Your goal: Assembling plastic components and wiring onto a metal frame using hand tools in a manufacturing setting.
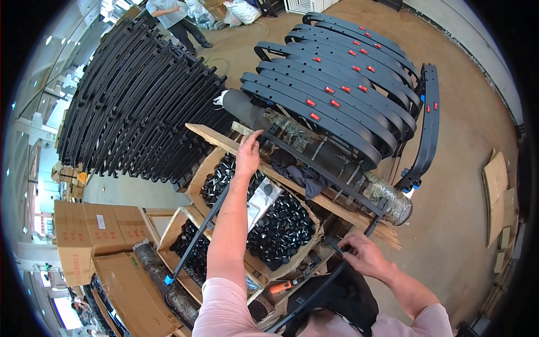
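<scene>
A black metal frame (314, 164) of narrow bars lies across the bench in front of me, one blue-tipped leg reaching down to the left. At its far corner, my left hand (247, 154) is closed, fingers curled at the bar; the exact contact is partly hidden. My right hand (365, 255) pinches at the frame's right-hand bar, and a small dark piece at the fingertips is too small to name. Beneath my left arm, an open carton (315, 224) holds many black plastic caps or feet. A white sheet (263, 203) lies on them.
A smaller carton (163, 247) of black parts stands left of it. An orange-handled tool (281, 287) lies nearby. Wooden boards (359, 216) and film-wrapped rollers (387, 199) run along the far side. Stacked black frames (140, 95), curved panels with red labels (337, 84) and a person (174, 19) are beyond.
</scene>
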The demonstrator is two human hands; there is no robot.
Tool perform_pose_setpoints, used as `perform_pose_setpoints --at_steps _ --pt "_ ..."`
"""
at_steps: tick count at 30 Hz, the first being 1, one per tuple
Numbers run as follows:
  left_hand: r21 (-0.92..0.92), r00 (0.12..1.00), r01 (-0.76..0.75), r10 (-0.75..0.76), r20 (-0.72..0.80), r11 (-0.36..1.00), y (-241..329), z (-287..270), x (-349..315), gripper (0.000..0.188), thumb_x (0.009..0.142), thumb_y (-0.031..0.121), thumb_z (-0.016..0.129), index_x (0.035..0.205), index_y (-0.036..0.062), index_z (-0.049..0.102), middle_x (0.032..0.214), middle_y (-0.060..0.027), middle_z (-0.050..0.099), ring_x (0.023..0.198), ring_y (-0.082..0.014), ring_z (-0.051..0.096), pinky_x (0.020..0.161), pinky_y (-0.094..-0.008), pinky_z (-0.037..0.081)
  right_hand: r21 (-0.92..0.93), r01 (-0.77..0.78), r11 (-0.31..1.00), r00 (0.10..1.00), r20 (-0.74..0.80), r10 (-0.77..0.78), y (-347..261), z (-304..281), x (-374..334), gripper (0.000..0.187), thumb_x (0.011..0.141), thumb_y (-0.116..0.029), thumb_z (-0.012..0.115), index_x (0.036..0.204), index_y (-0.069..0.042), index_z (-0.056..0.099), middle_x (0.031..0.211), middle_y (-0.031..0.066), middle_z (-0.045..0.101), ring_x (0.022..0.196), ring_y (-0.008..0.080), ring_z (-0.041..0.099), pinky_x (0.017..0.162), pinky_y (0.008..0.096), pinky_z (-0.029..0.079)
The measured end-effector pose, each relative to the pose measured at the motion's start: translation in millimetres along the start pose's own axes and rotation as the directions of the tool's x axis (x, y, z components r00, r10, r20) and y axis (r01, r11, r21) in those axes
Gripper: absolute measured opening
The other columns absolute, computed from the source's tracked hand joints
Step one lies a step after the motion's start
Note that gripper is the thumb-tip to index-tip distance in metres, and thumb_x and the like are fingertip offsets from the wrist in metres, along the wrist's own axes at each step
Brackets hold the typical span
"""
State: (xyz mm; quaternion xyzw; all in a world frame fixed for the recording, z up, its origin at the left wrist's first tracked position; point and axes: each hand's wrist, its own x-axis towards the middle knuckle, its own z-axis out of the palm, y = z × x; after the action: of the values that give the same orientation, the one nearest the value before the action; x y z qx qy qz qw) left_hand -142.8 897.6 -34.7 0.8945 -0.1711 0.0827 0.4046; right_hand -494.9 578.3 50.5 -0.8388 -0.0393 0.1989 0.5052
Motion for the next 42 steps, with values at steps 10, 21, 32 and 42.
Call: perform_pose_setpoints --at_steps 10,21,32,42 --pt "-0.265 0.994 0.052 -0.076 -0.081 0.963 -29 23 5 0.04 0.103 0.011 0.065 0.143 0.0104 0.064 0.134 -0.0132 0.068 0.129 -0.0264 0.062 0.109 -0.0392 0.049 -0.191 -0.208 0.959 0.935 -0.326 0.138 8 -37 -25 0.034 0.09 -0.005 0.073 0.123 -0.003 0.067 0.106 0.0144 0.065 0.088 0.0293 0.068 0.083 0.0411 0.057" --pt "-0.229 0.988 0.14 -0.149 -0.026 0.963 -39 9 10 0.028 0.107 0.019 0.054 0.125 0.0178 0.075 0.126 -0.0113 0.063 0.114 -0.0314 0.065 0.106 -0.0368 0.048 -0.293 -0.208 0.933 0.884 -0.465 0.051 42 -42 -19 0.031 0.091 0.001 0.07 0.122 -0.002 0.064 0.117 0.0145 0.065 0.095 0.0302 0.069 0.084 0.0406 0.061" --pt "-0.432 0.96 0.257 -0.28 0.01 0.865 -40 10 4 0.029 0.106 0.022 0.061 0.133 0.0216 0.071 0.125 -0.0085 0.073 0.115 -0.0248 0.069 0.104 -0.0362 0.051 -0.514 -0.22 0.829 0.94 -0.338 0.039 24 -40 -3 0.033 0.09 -0.004 0.073 0.122 -0.004 0.065 0.123 0.016 0.063 0.098 0.036 0.071 0.086 0.0446 0.06" --pt "-0.211 0.966 0.244 -0.255 -0.029 0.946 -25 7 4 0.03 0.102 0.032 0.067 0.131 0.0248 0.072 0.138 -0.0073 0.067 0.125 -0.0288 0.065 0.107 -0.0404 0.05 -0.657 -0.423 0.624 0.901 -0.38 0.211 13 -41 20 0.038 0.101 -0.035 0.067 0.125 -0.006 0.064 0.09 0.0189 0.075 0.086 0.0405 0.074 0.079 0.0506 0.058"
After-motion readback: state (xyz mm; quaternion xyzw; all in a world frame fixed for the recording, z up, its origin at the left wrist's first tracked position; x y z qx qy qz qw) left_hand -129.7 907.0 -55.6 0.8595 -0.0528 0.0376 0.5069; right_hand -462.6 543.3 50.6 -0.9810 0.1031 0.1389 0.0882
